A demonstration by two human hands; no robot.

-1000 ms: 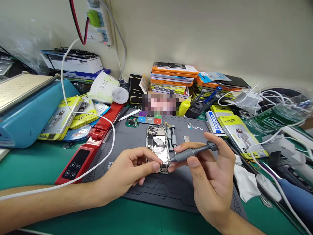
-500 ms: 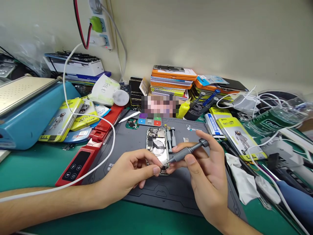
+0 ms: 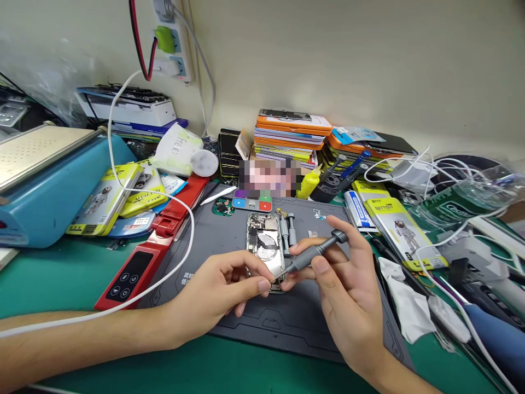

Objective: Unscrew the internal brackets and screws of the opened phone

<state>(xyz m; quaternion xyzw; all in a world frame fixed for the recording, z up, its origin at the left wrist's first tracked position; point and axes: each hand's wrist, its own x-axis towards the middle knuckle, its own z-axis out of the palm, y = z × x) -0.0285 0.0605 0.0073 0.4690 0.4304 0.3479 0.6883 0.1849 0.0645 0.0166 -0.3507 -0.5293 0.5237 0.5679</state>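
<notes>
My right hand point(image 3: 344, 295) grips a grey precision screwdriver point(image 3: 309, 256) by its knurled handle, thumb on one side and fingers on the other. The tool is tilted, its thin shaft pointing down and left. At that end, the thumb and forefinger of my left hand point(image 3: 235, 284) are pinched on the tip; whether a tiny part is there too, I cannot tell. Beneath the hands lies an opened phone point(image 3: 267, 246) with its inner parts bare, its lower end partly covered by fingers. Two more grey screwdrivers point(image 3: 289, 232) lie right beside the phone.
A dark work mat point(image 3: 221, 241) lies under the phone. Behind it are a multicoloured tray point(image 3: 252, 203) and a small green circuit board point(image 3: 223, 207). A red device point(image 3: 131, 276) and white cable point(image 3: 191, 235) run along the left; yellow battery packs point(image 3: 404, 232) lie right.
The view has shifted slightly. Both hands keep nearly the same pose around the screwdriver, and a little more of its thin shaft shows by the left fingertips.
</notes>
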